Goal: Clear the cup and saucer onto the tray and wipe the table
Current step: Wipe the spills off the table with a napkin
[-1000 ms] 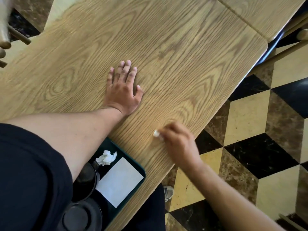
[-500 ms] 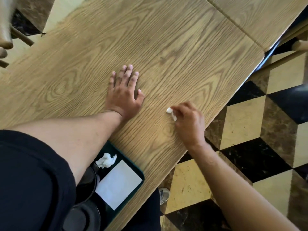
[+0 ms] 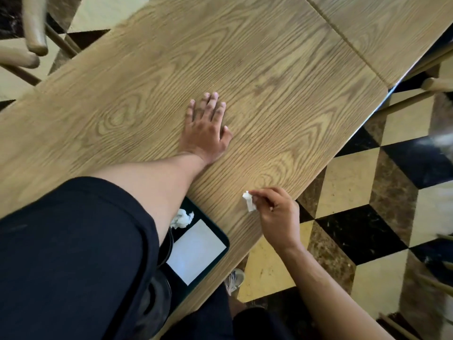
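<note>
My left hand (image 3: pixel 205 128) lies flat on the wooden table (image 3: pixel 282 77), fingers spread, holding nothing. My right hand (image 3: pixel 274 212) pinches a small white tissue (image 3: pixel 248 203) at the table's near right edge. A dark green tray (image 3: pixel 221 235) sits at the near edge, mostly hidden by my left arm and dark sleeve. On it lie a white paper sheet (image 3: pixel 196 251), a crumpled white napkin (image 3: pixel 182 218) and dark crockery (image 3: pixel 159 288), which is largely covered, so I cannot tell cup from saucer.
A second wooden table (image 3: pixel 382 28) butts against this one at the far right. Wooden chair parts (image 3: pixel 34 35) stand at the upper left, more at the right edge. The floor (image 3: pixel 355 187) is black, cream and brown tiles. A shoe (image 3: pixel 235 278) shows below the table edge.
My right hand with the tissue went up the table's right edge, then came back toward me. My left hand stayed flat in place. The view shifted a little.
</note>
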